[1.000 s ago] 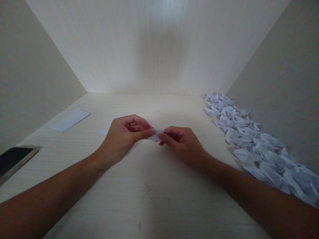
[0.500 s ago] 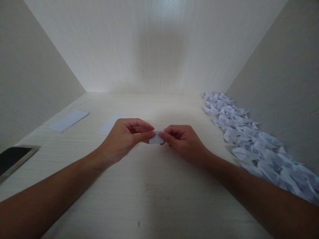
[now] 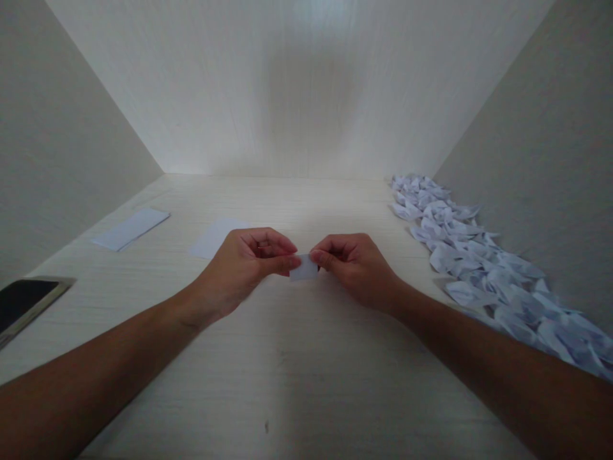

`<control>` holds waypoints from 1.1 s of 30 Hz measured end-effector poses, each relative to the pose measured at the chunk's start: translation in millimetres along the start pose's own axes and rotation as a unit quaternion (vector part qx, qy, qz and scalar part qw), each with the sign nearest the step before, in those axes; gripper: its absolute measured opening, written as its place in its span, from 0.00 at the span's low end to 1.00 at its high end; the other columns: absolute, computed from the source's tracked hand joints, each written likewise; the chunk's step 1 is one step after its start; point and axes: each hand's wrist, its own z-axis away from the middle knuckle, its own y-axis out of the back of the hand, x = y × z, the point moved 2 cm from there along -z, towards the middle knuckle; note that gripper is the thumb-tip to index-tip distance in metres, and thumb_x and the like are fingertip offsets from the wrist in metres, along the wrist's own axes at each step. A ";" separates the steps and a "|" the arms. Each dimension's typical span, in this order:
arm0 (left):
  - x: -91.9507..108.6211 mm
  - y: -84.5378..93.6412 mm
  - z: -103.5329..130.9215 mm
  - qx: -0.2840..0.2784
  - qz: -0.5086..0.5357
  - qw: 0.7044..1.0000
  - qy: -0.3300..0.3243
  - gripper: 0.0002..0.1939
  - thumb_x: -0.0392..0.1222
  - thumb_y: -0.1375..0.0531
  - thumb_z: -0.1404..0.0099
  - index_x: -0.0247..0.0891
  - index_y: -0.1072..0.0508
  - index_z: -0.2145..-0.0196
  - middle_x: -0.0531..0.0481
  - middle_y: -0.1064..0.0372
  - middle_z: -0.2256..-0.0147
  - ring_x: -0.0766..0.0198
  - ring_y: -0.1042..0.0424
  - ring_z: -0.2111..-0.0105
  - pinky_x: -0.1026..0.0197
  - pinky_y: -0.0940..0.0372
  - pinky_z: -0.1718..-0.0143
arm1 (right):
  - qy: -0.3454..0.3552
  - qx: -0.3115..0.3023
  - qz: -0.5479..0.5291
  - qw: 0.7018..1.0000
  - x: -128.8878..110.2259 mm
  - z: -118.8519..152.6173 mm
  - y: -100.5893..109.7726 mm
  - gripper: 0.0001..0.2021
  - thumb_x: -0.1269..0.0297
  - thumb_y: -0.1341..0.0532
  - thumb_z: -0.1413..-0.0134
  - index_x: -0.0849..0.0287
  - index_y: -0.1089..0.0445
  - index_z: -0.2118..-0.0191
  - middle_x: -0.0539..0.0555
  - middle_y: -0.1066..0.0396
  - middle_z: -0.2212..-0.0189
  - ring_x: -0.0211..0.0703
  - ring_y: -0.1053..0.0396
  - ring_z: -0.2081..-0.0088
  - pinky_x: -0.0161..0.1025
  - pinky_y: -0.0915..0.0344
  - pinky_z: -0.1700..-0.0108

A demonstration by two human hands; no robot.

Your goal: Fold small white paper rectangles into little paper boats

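A small white piece of paper point(image 3: 303, 268) is held up between both hands at the middle of the view, above the table. My left hand point(image 3: 253, 259) pinches its left side between thumb and fingers. On the right side, my right hand point(image 3: 352, 265) grips it the same way, thumb facing me. The paper looks folded, but its back and the fingertips behind it are hidden. Behind my left hand, a flat white sheet of paper point(image 3: 215, 237) lies partly covered.
A stack of white paper strips point(image 3: 131, 229) lies at the left. Nearer on that side is a phone-like dark device with a pale edge point(image 3: 29, 303). Many folded white paper pieces point(image 3: 460, 249) are heaped along the right wall. A pale wall point(image 3: 306, 96) closes the back.
The paper has tilted slightly, and more of its front shows. My right hand's fingers have shifted up a little along its edge. My left hand has barely moved.
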 end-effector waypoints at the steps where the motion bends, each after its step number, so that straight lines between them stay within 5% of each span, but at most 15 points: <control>1: 0.4 -0.2 0.1 0.007 0.002 1.000 0.000 0.09 0.36 0.25 0.52 0.39 0.20 0.72 0.50 0.23 0.74 0.64 0.24 0.74 0.62 0.28 0.71 | 0.001 0.003 -0.001 1.000 -0.6 -0.3 0.4 0.10 0.65 0.37 0.44 0.61 0.26 0.75 0.48 0.31 0.80 0.34 0.37 0.76 0.33 0.42 0.72; 11: 1.2 -0.8 1.2 0.027 -0.001 1.000 -0.015 0.08 0.38 0.26 0.51 0.39 0.20 0.72 0.50 0.23 0.74 0.64 0.25 0.74 0.61 0.29 0.70 | 0.002 0.043 0.044 0.998 -0.4 0.9 -0.1 0.10 0.64 0.38 0.42 0.60 0.26 0.74 0.50 0.27 0.77 0.36 0.34 0.74 0.35 0.39 0.70; 16: 3.3 -3.6 3.4 0.037 0.057 0.997 -0.029 0.08 0.35 0.27 0.50 0.38 0.20 0.71 0.51 0.22 0.74 0.64 0.23 0.73 0.60 0.27 0.66 | -0.005 -0.029 -0.019 0.999 1.7 2.1 -5.4 0.12 0.60 0.38 0.39 0.61 0.26 0.70 0.52 0.23 0.73 0.38 0.28 0.71 0.36 0.34 0.66; 25: 5.4 -7.4 4.3 0.038 0.066 0.996 -0.042 0.07 0.32 0.28 0.50 0.39 0.20 0.71 0.52 0.22 0.74 0.64 0.23 0.73 0.61 0.27 0.67 | 0.001 0.005 0.042 0.999 0.7 4.5 -1.1 0.12 0.63 0.37 0.40 0.61 0.24 0.73 0.52 0.23 0.75 0.38 0.30 0.72 0.35 0.38 0.67; 33: 9.0 -13.1 8.1 0.034 0.087 0.993 -0.068 0.08 0.32 0.26 0.51 0.39 0.18 0.72 0.54 0.23 0.74 0.70 0.25 0.73 0.67 0.30 0.68 | -0.043 -0.058 -0.067 0.995 3.8 7.5 -10.5 0.13 0.56 0.28 0.52 0.61 0.22 0.66 0.51 0.24 0.73 0.39 0.30 0.71 0.37 0.36 0.68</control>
